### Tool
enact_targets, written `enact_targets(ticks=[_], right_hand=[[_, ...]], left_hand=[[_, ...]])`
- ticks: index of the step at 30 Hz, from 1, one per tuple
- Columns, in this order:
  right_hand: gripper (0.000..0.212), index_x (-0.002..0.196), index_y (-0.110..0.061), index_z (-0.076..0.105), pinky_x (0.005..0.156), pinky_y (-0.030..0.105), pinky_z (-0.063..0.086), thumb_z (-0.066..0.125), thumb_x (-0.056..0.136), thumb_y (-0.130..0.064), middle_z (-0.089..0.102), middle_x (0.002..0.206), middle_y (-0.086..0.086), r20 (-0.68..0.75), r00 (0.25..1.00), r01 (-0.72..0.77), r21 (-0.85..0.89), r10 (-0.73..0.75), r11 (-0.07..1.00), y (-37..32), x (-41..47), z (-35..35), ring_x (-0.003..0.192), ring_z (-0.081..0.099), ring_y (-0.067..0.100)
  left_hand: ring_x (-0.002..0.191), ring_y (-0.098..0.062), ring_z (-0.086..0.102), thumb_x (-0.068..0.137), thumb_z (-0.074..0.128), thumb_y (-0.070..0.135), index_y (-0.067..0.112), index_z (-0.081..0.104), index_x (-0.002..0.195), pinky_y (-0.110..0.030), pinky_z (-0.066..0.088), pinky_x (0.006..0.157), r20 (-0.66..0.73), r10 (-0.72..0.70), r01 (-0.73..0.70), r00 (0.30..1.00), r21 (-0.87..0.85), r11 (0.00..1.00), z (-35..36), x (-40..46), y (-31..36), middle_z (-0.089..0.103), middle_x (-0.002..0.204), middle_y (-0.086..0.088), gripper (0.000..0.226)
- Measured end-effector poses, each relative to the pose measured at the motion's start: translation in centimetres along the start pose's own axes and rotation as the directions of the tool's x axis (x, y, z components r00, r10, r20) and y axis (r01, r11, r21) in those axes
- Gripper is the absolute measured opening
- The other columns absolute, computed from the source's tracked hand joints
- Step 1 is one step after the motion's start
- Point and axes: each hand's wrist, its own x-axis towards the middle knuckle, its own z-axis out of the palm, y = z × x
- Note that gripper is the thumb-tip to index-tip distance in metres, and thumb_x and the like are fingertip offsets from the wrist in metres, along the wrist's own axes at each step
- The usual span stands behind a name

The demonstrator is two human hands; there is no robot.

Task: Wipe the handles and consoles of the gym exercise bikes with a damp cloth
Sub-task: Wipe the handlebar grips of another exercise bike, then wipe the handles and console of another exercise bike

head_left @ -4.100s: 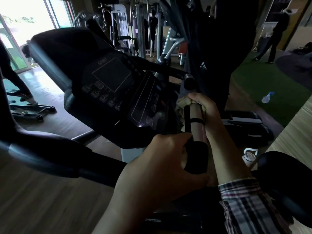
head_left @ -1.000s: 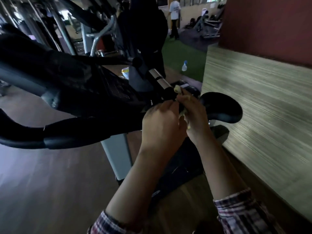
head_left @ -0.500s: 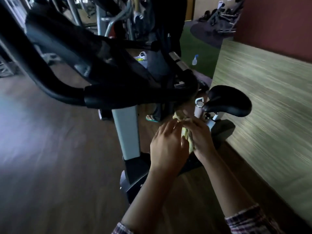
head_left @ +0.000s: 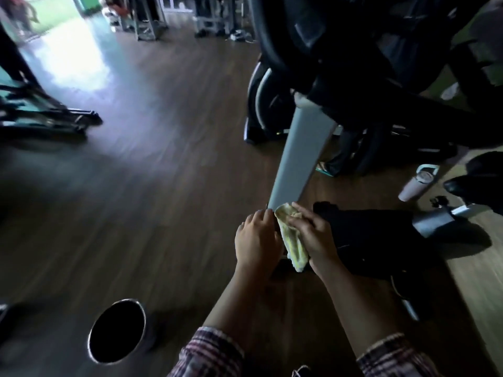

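A pale yellow cloth [head_left: 291,238] is bunched between my two hands, low in front of the exercise bike. My right hand [head_left: 313,235] grips it from the right, thumb and fingers over the top. My left hand [head_left: 257,239] sits against its left side, fingers curled toward it. The bike's grey upright post [head_left: 302,156] rises just behind the cloth. The bike's dark handlebar and console mass [head_left: 353,50] looms at the upper right, well above my hands.
A dark round metal bucket [head_left: 117,337] stands on the wooden floor at the lower left. A white bottle [head_left: 417,183] stands at the right beside a black saddle [head_left: 481,175]. Other gym machines [head_left: 46,118] sit at the left and far back.
My view has tilted down and left toward the floor. Both hands have dropped away from the handlebar with the cloth and now hold it low by the bike's post.
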Motion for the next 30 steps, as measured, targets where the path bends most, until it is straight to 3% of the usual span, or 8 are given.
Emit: enact_targets(ticks=[2, 5, 9, 13, 15, 18, 25, 30], right_hand=[[0.036, 0.120, -0.012, 0.067, 0.100, 0.039, 0.051, 0.069, 0.084, -0.006, 0.071, 0.115, 0.009, 0.034, 0.999, 0.000, -0.068, 0.002, 0.998, 1.4, 0.5, 2.4, 0.109, 0.066, 0.022], [0.041, 0.123, -0.012, 0.065, 0.088, 0.029, 0.055, 0.071, 0.082, -0.013, 0.069, 0.118, 0.008, 0.094, 0.996, 0.011, -0.134, 0.002, 0.991, 3.2, 1.2, 6.6, 0.107, 0.066, 0.020], [0.040, 0.125, -0.013, 0.065, 0.100, 0.037, 0.050, 0.070, 0.085, -0.013, 0.069, 0.120, 0.007, 0.139, 0.990, 0.040, -0.230, -0.008, 0.972, 4.9, 1.7, 12.0, 0.111, 0.065, 0.021], [0.040, 0.127, -0.009, 0.063, 0.089, 0.022, 0.048, 0.067, 0.087, -0.008, 0.068, 0.119, 0.005, 0.189, 0.982, 0.045, -0.252, 0.004, 0.967, 5.7, 2.1, 16.8, 0.109, 0.063, 0.016], [0.039, 0.126, -0.008, 0.064, 0.088, 0.020, 0.047, 0.067, 0.087, -0.006, 0.068, 0.117, 0.005, 0.188, 0.982, 0.025, -0.259, 0.025, 0.966, 5.8, 2.7, 18.7, 0.109, 0.063, 0.016], [0.039, 0.123, -0.011, 0.066, 0.097, 0.025, 0.047, 0.070, 0.085, -0.007, 0.070, 0.116, 0.003, 0.178, 0.983, 0.007, -0.272, 0.044, 0.962, 5.8, 4.2, 20.9, 0.110, 0.064, 0.014], [0.040, 0.119, -0.017, 0.068, 0.103, 0.036, 0.050, 0.073, 0.080, -0.016, 0.071, 0.118, -0.002, 0.159, 0.987, 0.016, -0.331, 0.039, 0.944, 5.0, 11.4, 25.9, 0.110, 0.065, 0.012], [0.040, 0.122, -0.012, 0.066, 0.097, 0.028, 0.050, 0.071, 0.083, -0.010, 0.069, 0.116, 0.000, 0.134, 0.991, 0.027, -0.318, 0.017, 0.948, 2.4, 18.8, 30.0, 0.107, 0.064, 0.014]], left_hand=[[0.106, -0.028, 0.060, 0.084, 0.059, 0.021, 0.012, 0.059, 0.108, -0.036, 0.045, 0.082, 0.015, -0.055, 0.054, 0.998, 0.029, 0.998, -0.7, 0.0, -2.8, 0.066, 0.110, -0.005, 0.026], [0.116, -0.026, 0.055, 0.086, 0.055, 0.021, 0.013, 0.055, 0.118, -0.035, 0.043, 0.087, 0.058, -0.134, 0.128, 0.989, 0.096, 0.987, -2.3, 0.5, -6.8, 0.061, 0.121, -0.004, 0.033], [0.113, -0.028, 0.056, 0.086, 0.054, 0.015, 0.012, 0.055, 0.114, -0.037, 0.045, 0.084, 0.045, -0.209, 0.200, 0.977, 0.160, 0.967, -4.5, 1.3, -11.7, 0.061, 0.118, -0.005, 0.028], [0.114, -0.025, 0.055, 0.087, 0.053, 0.012, 0.014, 0.054, 0.113, -0.035, 0.045, 0.085, 0.069, -0.266, 0.243, 0.962, 0.234, 0.941, -6.0, 2.2, -16.0, 0.060, 0.119, -0.003, 0.026], [0.114, -0.024, 0.055, 0.088, 0.052, 0.013, 0.014, 0.053, 0.114, -0.035, 0.045, 0.086, 0.088, -0.275, 0.245, 0.957, 0.258, 0.935, -6.3, 2.9, -17.7, 0.060, 0.119, -0.003, 0.026], [0.113, -0.024, 0.055, 0.089, 0.051, 0.010, 0.013, 0.053, 0.114, -0.034, 0.044, 0.087, 0.118, -0.294, 0.252, 0.948, 0.280, 0.926, -6.5, 4.4, -19.7, 0.060, 0.117, -0.004, 0.024], [0.113, -0.025, 0.055, 0.089, 0.051, 0.010, 0.013, 0.054, 0.112, -0.035, 0.043, 0.089, 0.160, -0.269, 0.213, 0.950, 0.302, 0.929, -6.3, 12.4, -23.5, 0.061, 0.116, -0.005, 0.023], [0.115, -0.025, 0.054, 0.089, 0.058, 0.015, 0.013, 0.052, 0.116, -0.035, 0.043, 0.093, 0.195, -0.224, 0.146, 0.955, 0.347, 0.927, -6.5, 21.7, -25.9, 0.060, 0.118, -0.006, 0.028]])
